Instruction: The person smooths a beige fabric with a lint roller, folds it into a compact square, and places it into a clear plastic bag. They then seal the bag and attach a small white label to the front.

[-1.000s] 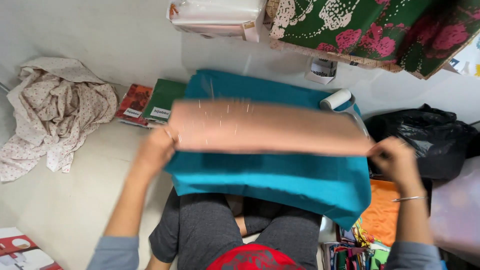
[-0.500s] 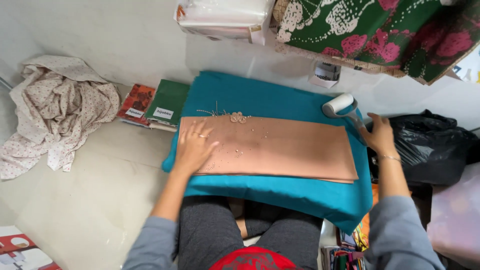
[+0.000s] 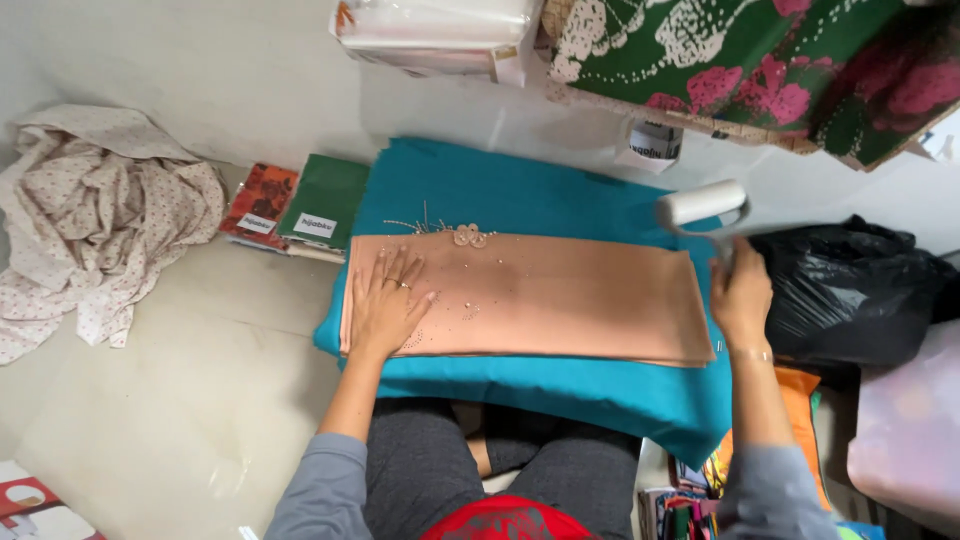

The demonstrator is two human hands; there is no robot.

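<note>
A folded peach cloth (image 3: 560,300) with small beads and flower trim lies flat on a teal cloth-covered board (image 3: 520,200) across my lap. My left hand (image 3: 388,300) presses flat on the cloth's left end, fingers spread. My right hand (image 3: 740,290) grips the handle of a white lint roller (image 3: 700,205), lifted just past the cloth's right edge.
A crumpled floral fabric (image 3: 90,220) lies on the floor at left. Red and green packets (image 3: 300,205) sit beside the board. A black plastic bag (image 3: 850,290) is at right, a green floral fabric (image 3: 760,60) above, a clear wrapped package (image 3: 440,30) at top.
The peach cloth went from held up in both hands to lying flat on the board. My right hand left the cloth's edge and picked up the lint roller.
</note>
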